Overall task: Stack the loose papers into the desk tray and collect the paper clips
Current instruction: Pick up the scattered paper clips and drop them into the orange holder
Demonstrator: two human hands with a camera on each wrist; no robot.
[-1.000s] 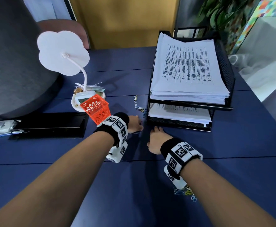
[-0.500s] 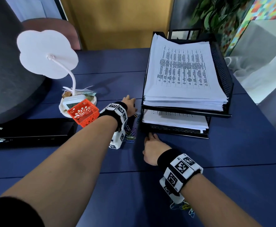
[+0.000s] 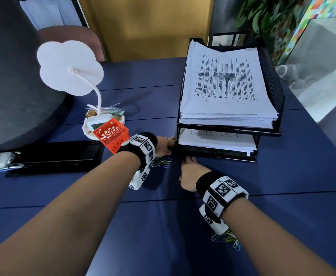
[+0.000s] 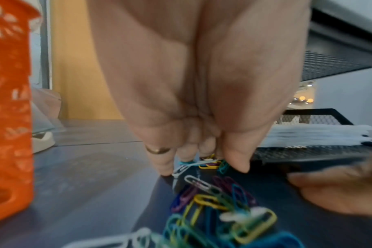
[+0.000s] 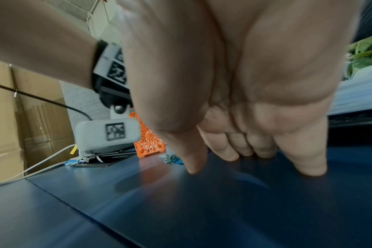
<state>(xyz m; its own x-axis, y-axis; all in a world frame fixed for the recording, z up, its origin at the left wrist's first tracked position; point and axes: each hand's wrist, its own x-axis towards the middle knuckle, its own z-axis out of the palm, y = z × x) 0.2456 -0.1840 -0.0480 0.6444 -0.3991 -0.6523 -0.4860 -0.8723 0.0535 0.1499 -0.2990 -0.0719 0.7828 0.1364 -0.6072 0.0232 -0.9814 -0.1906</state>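
Observation:
A black mesh two-tier desk tray [image 3: 273,84] stands at the back right, with a thick paper stack [image 3: 223,86] on top and more sheets [image 3: 217,140] below. My left hand [image 3: 164,146] is at the tray's front left corner. In the left wrist view its thumb and fingers [image 4: 202,167] pinch a few coloured paper clips against the blue desk, and a loose pile of clips [image 4: 212,209] [image 3: 163,163] lies under the wrist. My right hand [image 3: 189,166] [image 5: 253,156] rests fingertips-down on the desk before the tray and holds nothing. A second clip pile [image 3: 227,239] lies by my right forearm.
An orange perforated basket [image 3: 111,134] [image 5: 149,142] stands just left of my left wrist. Behind it is a white flower-shaped lamp [image 3: 69,68]. A flat black box [image 3: 57,156] lies at the left. Cables [image 5: 42,164] trail over the desk's left side.
My left hand reached back along the tray's left side, then drew back to the front corner, and clips now lie under its wrist. The right hand has stayed almost still.

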